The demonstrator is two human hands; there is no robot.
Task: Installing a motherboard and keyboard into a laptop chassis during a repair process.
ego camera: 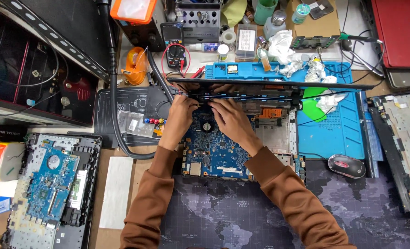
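Far left of the fingers, a second opened laptop base (53, 189) lies on the counter (122, 230). The left hand (179, 115) and right hand (230, 117) rest side by side on the blue motherboard (205, 157), fingers curled at its far edge; whether they grip anything cannot be told. A mouse (347, 165) sits well right.

You wear a long-sleeved top in rust-brown cloth. Behind your left hand (179, 117) and your right hand (232, 121), each sleeve ends in a plain cuff at the wrist and creases toward the elbow.
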